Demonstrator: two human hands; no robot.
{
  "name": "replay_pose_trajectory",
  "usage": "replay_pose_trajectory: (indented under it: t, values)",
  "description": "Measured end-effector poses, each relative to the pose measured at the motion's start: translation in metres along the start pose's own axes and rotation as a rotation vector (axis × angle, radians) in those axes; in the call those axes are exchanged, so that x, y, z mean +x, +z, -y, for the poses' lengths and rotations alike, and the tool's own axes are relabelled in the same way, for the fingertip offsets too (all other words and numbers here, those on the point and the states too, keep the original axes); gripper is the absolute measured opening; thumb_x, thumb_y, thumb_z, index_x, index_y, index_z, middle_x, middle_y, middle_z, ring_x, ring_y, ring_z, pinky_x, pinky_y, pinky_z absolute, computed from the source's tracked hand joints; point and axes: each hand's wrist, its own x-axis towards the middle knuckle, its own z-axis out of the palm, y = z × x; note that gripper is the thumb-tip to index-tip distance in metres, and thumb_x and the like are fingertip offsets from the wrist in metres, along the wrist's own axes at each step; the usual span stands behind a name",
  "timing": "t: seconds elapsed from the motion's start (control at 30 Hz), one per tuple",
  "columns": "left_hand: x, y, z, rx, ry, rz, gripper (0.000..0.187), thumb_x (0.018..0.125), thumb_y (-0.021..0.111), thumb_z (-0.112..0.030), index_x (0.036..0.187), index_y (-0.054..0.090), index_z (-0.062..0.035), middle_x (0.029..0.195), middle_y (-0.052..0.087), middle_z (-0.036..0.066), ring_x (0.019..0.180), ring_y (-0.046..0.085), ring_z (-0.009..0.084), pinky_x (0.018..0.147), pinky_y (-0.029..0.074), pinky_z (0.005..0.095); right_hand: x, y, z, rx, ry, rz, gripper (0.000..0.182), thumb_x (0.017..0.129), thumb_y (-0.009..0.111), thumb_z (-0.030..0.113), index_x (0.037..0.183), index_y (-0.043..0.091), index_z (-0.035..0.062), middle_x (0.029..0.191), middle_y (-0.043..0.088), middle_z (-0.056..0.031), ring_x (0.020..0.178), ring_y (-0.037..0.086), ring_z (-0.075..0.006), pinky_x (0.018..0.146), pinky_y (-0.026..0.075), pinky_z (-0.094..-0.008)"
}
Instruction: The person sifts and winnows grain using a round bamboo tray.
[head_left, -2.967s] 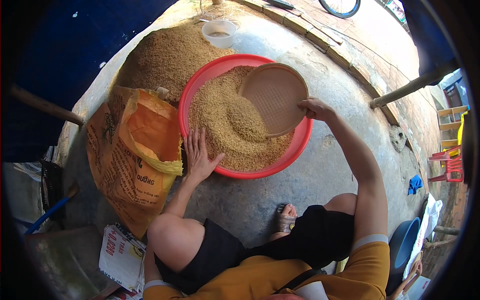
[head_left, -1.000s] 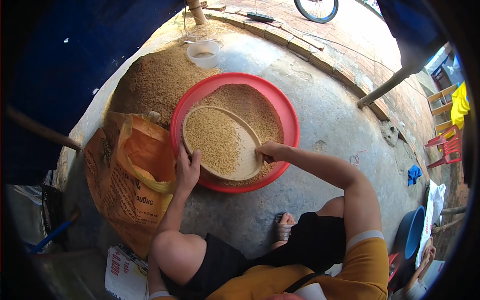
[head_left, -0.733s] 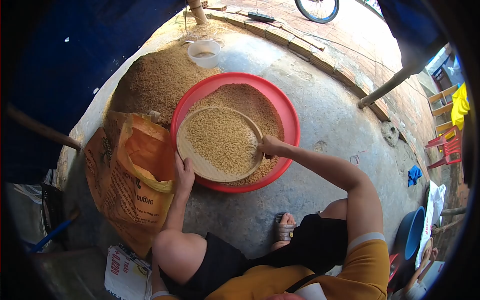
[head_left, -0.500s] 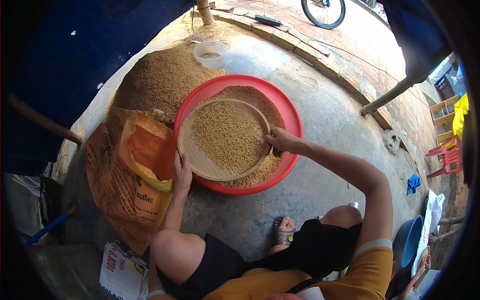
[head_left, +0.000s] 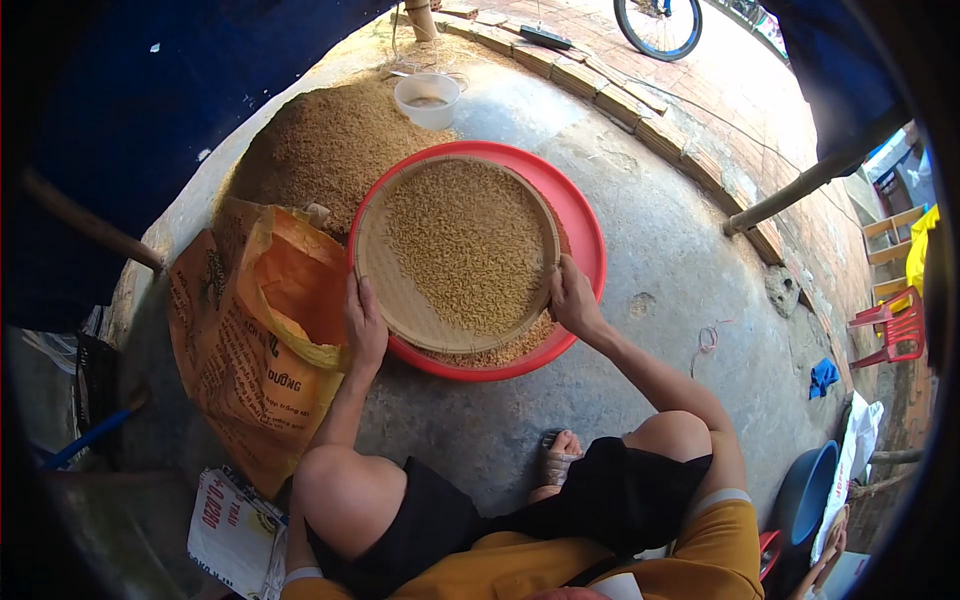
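My left hand grips the left rim of a round woven sieve basket, thumb up along its side. On the opposite rim my right hand is closed, with its fingers hidden partly beneath. Small yellow-brown grain-like pieces cover most of the basket, leaving bare weave at the lower left. The basket is held over a wide red basin, covering much of it. Brown loose material shows in the basin below the basket's lower edge.
An orange sack stands with its mouth open beside my left arm. Behind it lies a brown heap, next to a translucent tub. A brick edging runs along the right, and a wooden pole slants in.
The basket has moved up and right and looks larger, nearer the camera. My right hand has shifted down its rim, with the elbow lowered. The pieces lie spread farther toward the far rim.
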Motion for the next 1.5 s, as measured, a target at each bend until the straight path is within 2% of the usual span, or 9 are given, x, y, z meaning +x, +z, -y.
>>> replay_pose_trajectory:
  t: [0.1,0.27,0.43,0.57,0.63,0.97,1.27,1.43,1.5]
  values:
    - [0.005,0.0,-0.023,-0.127,0.213,-0.123,0.037,0.091,0.031,-0.024,0.112,0.043,0.0046,0.104,0.051,0.021,0.095,0.05,0.0305,0.081,0.038,0.0347,-0.006,-0.005,0.027,0.075,-0.103,-0.12,0.015,0.086,0.039,0.013,0.089,0.039,-0.0016,0.068,0.053,-0.0221,0.065,0.054,-0.0383,0.056,0.041,-0.0429]
    - [-0.014,0.012,0.038,0.203,-0.058,-0.028,0.035,0.09,0.033,-0.023,0.108,0.045,0.0053,0.096,0.053,0.022,0.091,0.052,0.03,0.078,0.039,0.035,-0.014,0.018,-0.03,-0.109,0.05,-0.018,0.017,0.086,0.039,0.015,0.087,0.042,-0.0022,0.067,0.053,-0.0214,0.063,0.055,-0.0357,0.055,0.042,-0.0415]
    - [-0.016,0.006,0.042,0.049,-0.309,0.164,0.038,0.09,0.034,-0.022,0.113,0.042,0.0074,0.105,0.051,0.016,0.096,0.048,0.0187,0.083,0.037,0.0282,-0.016,0.008,-0.026,0.016,0.3,0.16,0.021,0.086,0.038,0.017,0.084,0.044,-0.003,0.065,0.053,-0.0166,0.06,0.057,-0.0263,0.053,0.044,-0.0366]
    - [0.0,0.004,-0.01,-0.092,0.019,-0.08,0.035,0.091,0.032,-0.022,0.108,0.046,0.0051,0.093,0.056,0.017,0.084,0.054,0.0258,0.074,0.041,0.0334,-0.005,-0.018,0.025,0.127,0.206,0.098,0.022,0.088,0.035,0.017,0.093,0.043,-0.003,0.065,0.052,-0.0143,0.056,0.054,-0.022,0.053,0.044,-0.0335]
    - [0.004,-0.001,-0.045,-0.152,0.211,-0.144,0.036,0.092,0.031,-0.023,0.111,0.044,0.0048,0.094,0.056,0.016,0.085,0.054,0.0242,0.075,0.041,0.0308,-0.006,-0.024,0.044,0.162,-0.121,-0.117,0.021,0.089,0.035,0.016,0.098,0.04,-0.0015,0.068,0.053,-0.0147,0.059,0.055,-0.0229,0.053,0.044,-0.0341]
    - [-0.019,0.004,0.039,0.126,-0.232,0.099,0.033,0.089,0.033,-0.02,0.107,0.046,0.0051,0.091,0.056,0.02,0.085,0.054,0.029,0.075,0.04,0.0346,-0.021,0.016,-0.033,0.173,0.38,0.215,0.023,0.088,0.036,0.019,0.087,0.042,-0.0035,0.062,0.052,-0.0164,0.057,0.055,-0.0242,0.052,0.043,-0.0363]
    - [0.016,-0.005,-0.018,-0.038,0.169,-0.045,0.033,0.091,0.031,-0.018,0.112,0.042,0.0059,0.099,0.054,0.019,0.091,0.053,0.026,0.076,0.04,0.0328,-0.007,-0.005,0.032,0.229,-0.169,-0.127,0.019,0.088,0.036,0.016,0.092,0.039,-0.0027,0.064,0.053,-0.0153,0.057,0.055,-0.0239,0.052,0.044,-0.0357]
    - [-0.008,-0.004,0.064,0.302,-0.063,0.087,0.03,0.089,0.034,-0.018,0.104,0.047,0.0055,0.088,0.056,0.022,0.082,0.054,0.0316,0.072,0.041,0.034,-0.022,0.024,-0.033,0.176,0.293,0.188,0.02,0.087,0.037,0.016,0.088,0.041,-0.004,0.068,0.054,-0.0182,0.06,0.056,-0.0266,0.055,0.044,-0.0377]
    - [-0.011,-0.006,0.066,0.168,-0.25,0.138,0.03,0.089,0.034,-0.016,0.102,0.05,0.0047,0.085,0.056,0.012,0.078,0.051,0.0172,0.072,0.04,0.029,-0.019,0.019,-0.033,0.123,0.333,0.259,0.022,0.086,0.037,0.017,0.088,0.043,-0.0045,0.067,0.054,-0.0176,0.061,0.056,-0.0251,0.055,0.044,-0.0371]
